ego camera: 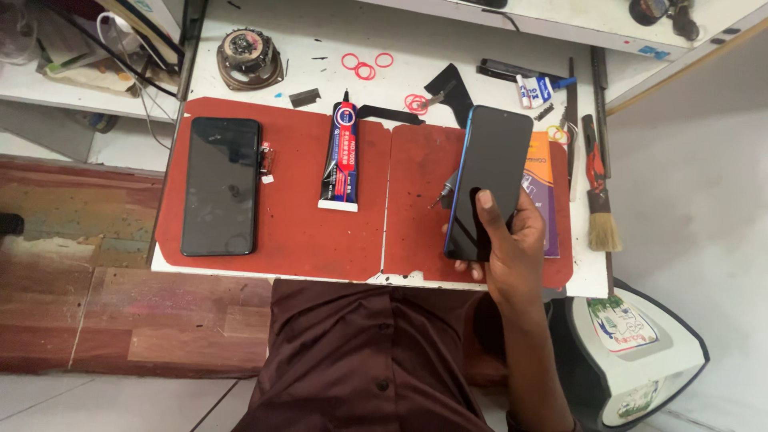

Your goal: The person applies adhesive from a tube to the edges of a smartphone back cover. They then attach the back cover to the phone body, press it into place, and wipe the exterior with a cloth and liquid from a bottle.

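My right hand (512,244) holds a dark smartphone (490,172) with a blue edge, upright and slightly tilted, over the right part of a red work mat (312,232). The thumb rests on the black screen and the fingers wrap behind the phone. A second dark smartphone (220,186) lies flat, screen up, on the left of the mat. Between the two phones lies a tube of adhesive (342,156) with a black nozzle pointing away from me. My left hand is out of view.
A small screwdriver (442,190) pokes out from under the held phone. An orange and purple packet (546,204) and a paint brush (602,200) lie at the right. A round speaker (250,58) and red rubber bands (364,69) sit at the back. A white and black case (632,352) stands at the lower right.
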